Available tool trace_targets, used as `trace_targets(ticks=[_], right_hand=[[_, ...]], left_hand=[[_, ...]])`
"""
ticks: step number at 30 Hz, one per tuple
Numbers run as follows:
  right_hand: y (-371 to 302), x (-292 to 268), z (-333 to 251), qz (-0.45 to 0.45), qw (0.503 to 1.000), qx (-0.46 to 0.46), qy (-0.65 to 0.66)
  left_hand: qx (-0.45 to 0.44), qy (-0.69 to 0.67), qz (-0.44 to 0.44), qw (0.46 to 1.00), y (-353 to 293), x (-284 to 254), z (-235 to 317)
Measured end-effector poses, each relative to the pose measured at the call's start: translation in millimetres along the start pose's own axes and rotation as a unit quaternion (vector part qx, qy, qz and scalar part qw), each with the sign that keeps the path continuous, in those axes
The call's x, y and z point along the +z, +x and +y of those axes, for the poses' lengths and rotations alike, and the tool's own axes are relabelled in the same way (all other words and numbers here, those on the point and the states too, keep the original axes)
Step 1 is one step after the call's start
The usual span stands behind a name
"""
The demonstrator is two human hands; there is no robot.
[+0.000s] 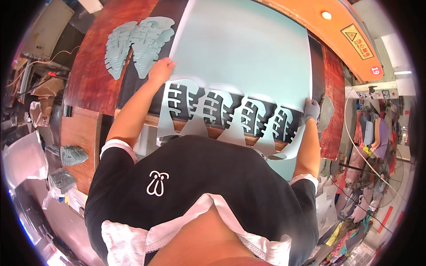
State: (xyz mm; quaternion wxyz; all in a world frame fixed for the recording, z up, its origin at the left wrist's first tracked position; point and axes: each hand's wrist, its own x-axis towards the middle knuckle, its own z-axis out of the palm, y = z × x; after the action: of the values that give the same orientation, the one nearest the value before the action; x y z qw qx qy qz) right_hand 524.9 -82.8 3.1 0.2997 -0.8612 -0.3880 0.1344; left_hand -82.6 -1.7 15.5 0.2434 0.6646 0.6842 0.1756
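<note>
A large pale blue-green sheet (242,48) lies across the dark work surface. Its near end is a row of cut-outs with narrow strips (233,132) between them, hanging over the table edge by my body. My left hand (161,72) is closed at the sheet's left edge, its fingers bent round that edge. At the right edge, my right hand (311,110), in a grey glove, grips the sheet near the cut-outs. Inside the openings lie several slotted pieces (214,106) in the same colour. Beyond my left hand rest two stacks of such pieces (148,44).
An orange machine beam (333,33) with a warning label spans the far right. Reddish-brown boards (95,66) flank the dark surface. More stacked pieces (73,155) sit on a lower wooden stand at left. A grey piece (327,113) is beside my right hand; coloured scraps (368,128) hang farther right.
</note>
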Motion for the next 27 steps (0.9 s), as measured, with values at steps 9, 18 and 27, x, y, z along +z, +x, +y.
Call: trace_targets(ticks=[9,18,27], right_hand=[[-15,15,-38,0.043,0.973,0.034,-0.224],[4,-38,9,0.131,0.948,0.017,-0.289],[40,-81,55,-0.007,0.98,0.056,-0.189]], left_hand=[[0.049,0.108,0.003,0.993,15,17,-23],[-0.002,0.19,0.024,0.981,13,12,-22],[-0.04,0.189,-0.002,0.981,-5,10,-7]])
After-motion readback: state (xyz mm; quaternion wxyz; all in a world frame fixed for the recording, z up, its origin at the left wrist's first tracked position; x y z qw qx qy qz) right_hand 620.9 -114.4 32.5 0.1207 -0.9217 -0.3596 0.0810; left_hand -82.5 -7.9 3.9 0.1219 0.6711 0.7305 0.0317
